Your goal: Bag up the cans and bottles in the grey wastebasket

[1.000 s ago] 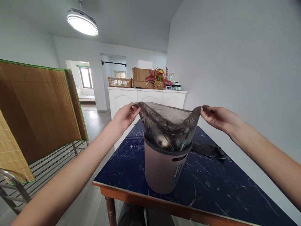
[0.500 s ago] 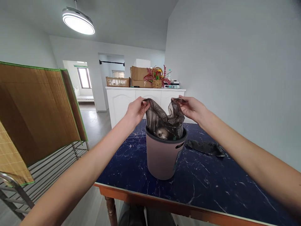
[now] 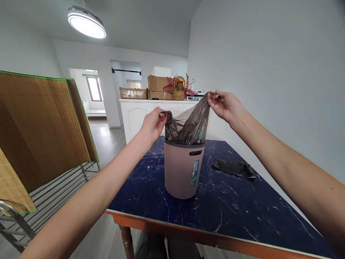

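A pink garbage bin (image 3: 178, 169) with a grey rim and a blue label stands on the dark blue marbled table. Out of its top rises a thin black garbage bag (image 3: 194, 124), its lower part hidden inside the bin. My left hand (image 3: 154, 124) pinches one side of the bag's edge, just above the rim at the left. Higher up on the right, my right hand (image 3: 223, 105) grips the opposite edge and stretches the plastic upward. A folded black plastic bag (image 3: 234, 168) lies flat on the table to the right of the bin.
The table (image 3: 221, 201) has an orange-brown wooden edge near me. Behind it stands a white cabinet (image 3: 138, 117) bearing cardboard boxes (image 3: 159, 87) and a flower basket (image 3: 178, 94). At the left is a metal rack (image 3: 61, 192) with a bamboo mat (image 3: 40, 126) draped over it.
My right hand has risen, pulling its side of the bag higher and tauter. The bin has turned, bringing its label and handle slot more to the front. My left hand still holds its edge.
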